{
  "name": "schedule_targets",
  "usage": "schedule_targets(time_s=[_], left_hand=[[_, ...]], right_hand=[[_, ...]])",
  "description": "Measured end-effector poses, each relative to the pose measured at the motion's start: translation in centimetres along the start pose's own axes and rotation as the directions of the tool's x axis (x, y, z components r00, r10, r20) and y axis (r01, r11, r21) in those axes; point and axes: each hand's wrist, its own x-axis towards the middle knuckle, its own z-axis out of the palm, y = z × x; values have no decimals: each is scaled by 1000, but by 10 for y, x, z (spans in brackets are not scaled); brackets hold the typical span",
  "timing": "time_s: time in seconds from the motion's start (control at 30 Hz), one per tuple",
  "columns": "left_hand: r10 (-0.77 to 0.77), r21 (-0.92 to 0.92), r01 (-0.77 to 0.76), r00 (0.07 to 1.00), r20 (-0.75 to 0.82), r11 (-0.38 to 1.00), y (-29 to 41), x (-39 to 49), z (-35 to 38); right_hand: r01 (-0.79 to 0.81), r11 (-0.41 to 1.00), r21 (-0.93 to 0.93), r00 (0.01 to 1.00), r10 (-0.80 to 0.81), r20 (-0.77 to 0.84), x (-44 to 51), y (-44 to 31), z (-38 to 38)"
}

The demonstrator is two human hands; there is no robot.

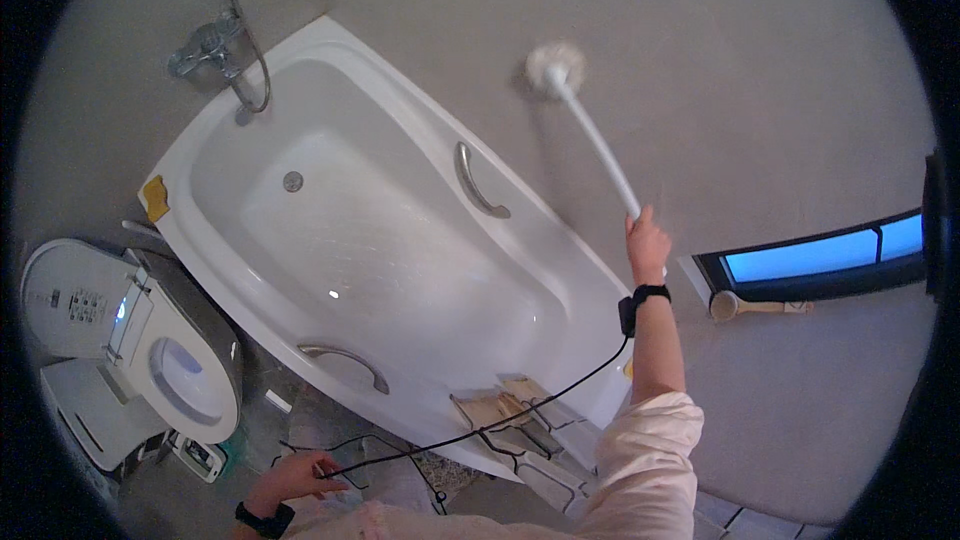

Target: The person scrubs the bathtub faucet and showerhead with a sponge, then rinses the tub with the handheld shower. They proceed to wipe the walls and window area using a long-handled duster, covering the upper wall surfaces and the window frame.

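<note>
My right hand [648, 244] grips the lower end of the white handle [600, 146] of a long-handled scrub brush. Its round, pale head [556, 69] lies against the grey wall [697, 75] above the bathtub and looks blurred. A black cable [480, 431] droops from the black device [627, 316] on my right wrist across to my left hand [304, 476]. There, low in the view, the left fingers close around the cable. Between the hands and the tap spreads the white bathtub [360, 240], with a metal grab handle [472, 184] on its far side.
A toilet [187, 367] with raised lid stands at left. A yellow cloth or sponge [156, 199] sits on the tub's corner, below the tap [210, 49] and hose. Wire-framed racks [525, 427] lean over the near rim. A wooden-handled brush [739, 307] lies by the window [810, 251].
</note>
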Motion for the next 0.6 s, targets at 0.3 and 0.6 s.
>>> schedule_targets(time_s=[0.3, 0.6], left_hand=[[394, 54, -390, 913, -104, 919, 47, 0, 22], [433, 241, -416, 901, -17, 877, 52, 14, 23]], right_hand=[[260, 828, -498, 905, -388, -174, 68, 112, -162], [-47, 996, -79, 965, 25, -259, 47, 121, -129]])
